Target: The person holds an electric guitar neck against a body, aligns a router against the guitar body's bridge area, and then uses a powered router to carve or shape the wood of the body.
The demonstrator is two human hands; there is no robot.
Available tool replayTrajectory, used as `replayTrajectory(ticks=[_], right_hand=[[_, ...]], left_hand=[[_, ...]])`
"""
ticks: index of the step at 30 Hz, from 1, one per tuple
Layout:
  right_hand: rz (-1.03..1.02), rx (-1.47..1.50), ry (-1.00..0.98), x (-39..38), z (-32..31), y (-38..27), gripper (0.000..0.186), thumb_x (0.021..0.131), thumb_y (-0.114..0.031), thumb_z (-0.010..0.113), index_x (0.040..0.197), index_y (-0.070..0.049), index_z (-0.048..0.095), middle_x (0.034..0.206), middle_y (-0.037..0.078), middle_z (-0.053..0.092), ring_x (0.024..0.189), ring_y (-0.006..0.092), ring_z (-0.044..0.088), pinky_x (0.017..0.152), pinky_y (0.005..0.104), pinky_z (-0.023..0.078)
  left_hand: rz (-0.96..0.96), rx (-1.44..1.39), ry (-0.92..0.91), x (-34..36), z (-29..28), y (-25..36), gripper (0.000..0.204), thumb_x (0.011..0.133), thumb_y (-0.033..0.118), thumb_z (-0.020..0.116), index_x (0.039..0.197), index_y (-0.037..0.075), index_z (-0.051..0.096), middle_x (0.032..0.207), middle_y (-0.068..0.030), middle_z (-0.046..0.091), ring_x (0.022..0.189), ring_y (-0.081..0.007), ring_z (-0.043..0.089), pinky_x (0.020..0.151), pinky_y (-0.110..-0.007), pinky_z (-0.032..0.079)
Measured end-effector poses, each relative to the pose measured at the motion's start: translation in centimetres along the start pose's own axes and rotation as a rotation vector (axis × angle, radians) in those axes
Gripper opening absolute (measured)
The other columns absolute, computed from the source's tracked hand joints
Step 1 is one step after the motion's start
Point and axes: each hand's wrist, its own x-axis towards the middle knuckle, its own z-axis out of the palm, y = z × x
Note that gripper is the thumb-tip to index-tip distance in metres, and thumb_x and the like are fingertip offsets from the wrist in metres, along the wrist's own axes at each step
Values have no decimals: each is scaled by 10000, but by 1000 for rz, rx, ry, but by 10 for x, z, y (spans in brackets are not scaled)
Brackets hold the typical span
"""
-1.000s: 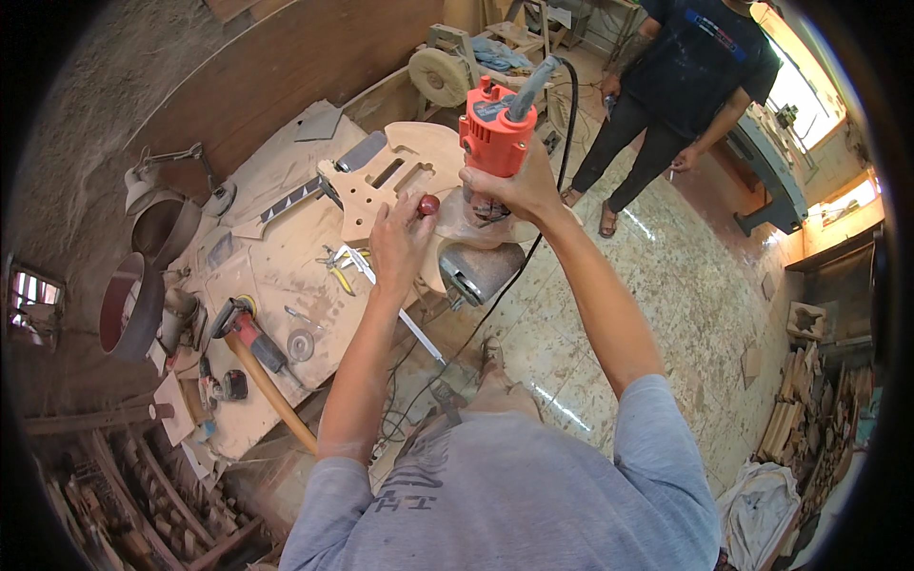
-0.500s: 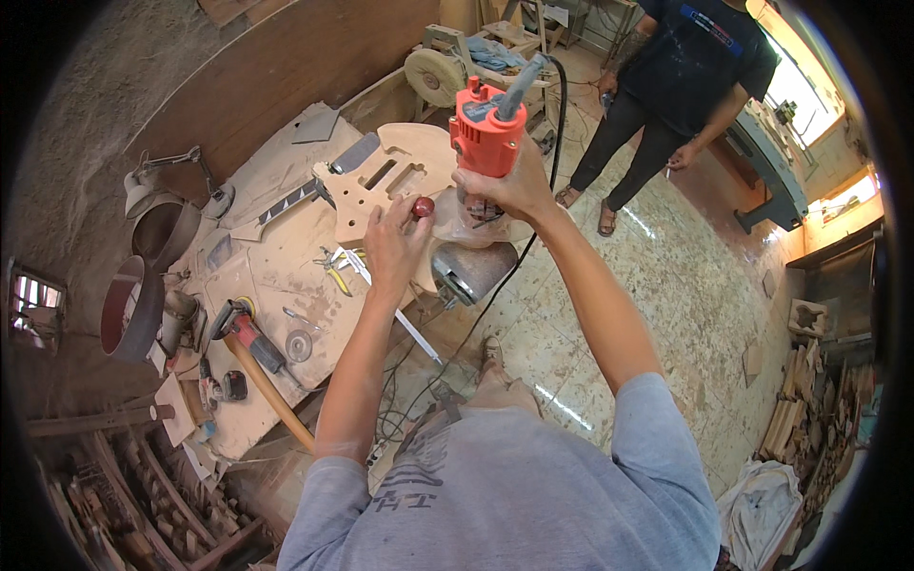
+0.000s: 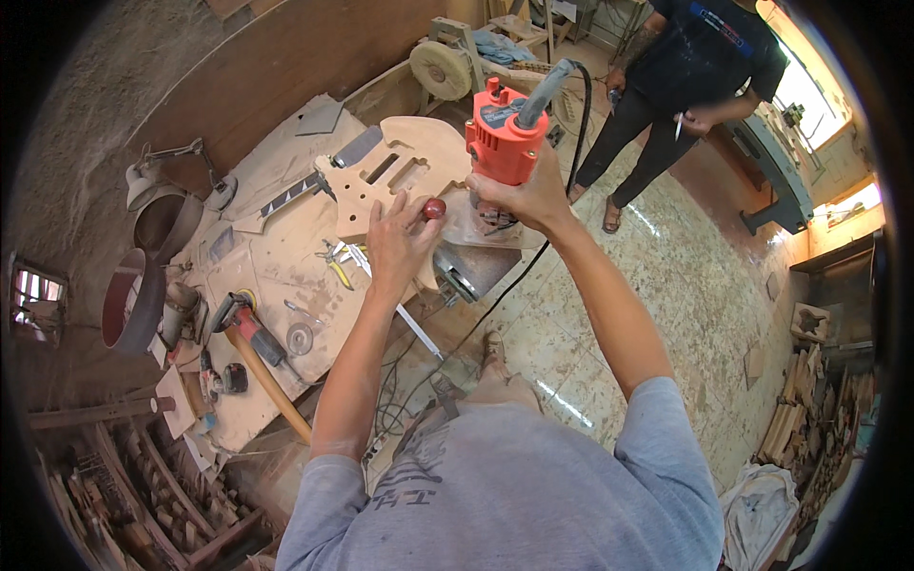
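My right hand [image 3: 541,195] is wrapped round the lower body of an orange-red router [image 3: 505,138], which stands upright with its black cord rising from the top. The fingers of my left hand [image 3: 398,246] close on a dark red round knob [image 3: 434,208] at the left of the router's clear base plate [image 3: 462,226]. That plate lies over the right edge of a pale wooden electric guitar body [image 3: 419,143] with cut cavities and drilled holes. The bit is hidden from view.
The dusty workbench [image 3: 267,285] carries a caliper [image 3: 419,328], yellow-handled pliers [image 3: 339,272], an angle grinder [image 3: 255,335] and a desk lamp [image 3: 217,186]. A clamp-like metal part [image 3: 459,284] sits under the guitar body. Another person [image 3: 705,57] stands at the far right, holding a thin white stick.
The router and both hands have shifted slightly right in the picture, the router a bit more than the guitar body. The other person's hand with the white stick has risen.
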Motion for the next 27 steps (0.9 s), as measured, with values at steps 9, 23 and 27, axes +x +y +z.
replayTrajectory(ticks=[9,23,27], right_hand=[[-50,-91,53,20,25,5,903,679,-354,947,1426,-43,546,1234,121,742,1108,254,740,990,392,567],[-31,-66,59,0,23,-9,575,731,-289,904,1206,-48,686,1031,54,749,934,177,729,866,350,577],[-49,-75,57,7,20,-8,531,739,-277,891,1166,-50,672,989,37,730,888,160,710,828,341,574]], left_hand=[[-234,-145,70,7,-6,7,362,911,203,753,1255,88,753,1162,-202,769,1253,-390,671,1198,-580,393],[40,-38,6,3,-4,-20,427,894,284,793,1312,207,755,1275,-202,745,1328,-407,629,1225,-546,390],[18,54,43,6,0,-18,447,894,363,801,1315,220,755,1327,-220,720,1245,-457,653,1166,-512,451]])
